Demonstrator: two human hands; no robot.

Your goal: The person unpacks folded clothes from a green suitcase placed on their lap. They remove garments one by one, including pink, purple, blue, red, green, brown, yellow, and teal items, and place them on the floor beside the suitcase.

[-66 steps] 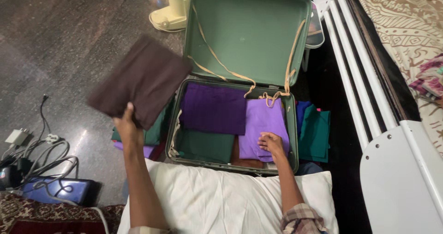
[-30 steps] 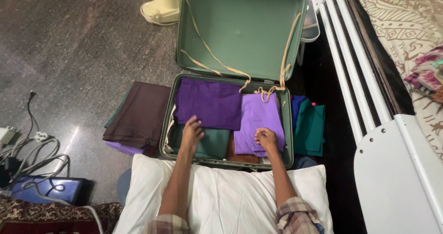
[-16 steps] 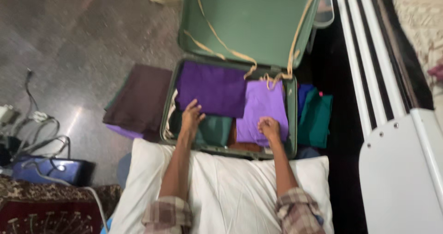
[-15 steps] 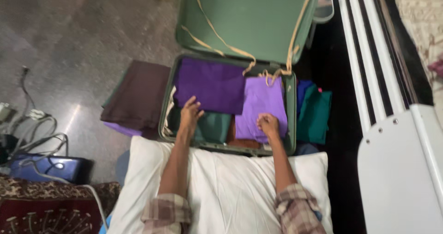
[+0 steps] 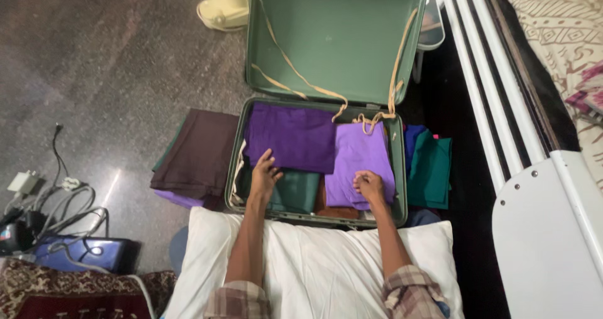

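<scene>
Since earlier, brown folded cloth [image 5: 198,149] was set on the floor pile left of the open green suitcase [image 5: 402,168], on dark stone floor [image 5: 113,61]. Four folded cloths are seen inside. Left hand [image 5: 264,171], fingers spread, is laid on dark purple cloth [image 5: 292,137]; right hand [image 5: 370,186], curled, is pressed on lilac cloth [image 5: 359,159].

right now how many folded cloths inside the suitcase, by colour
dark purple cloth: 1
light purple cloth: 1
dark green cloth: 1
brown cloth: 1, only an edge shows
total: 4 visible in the suitcase
</scene>
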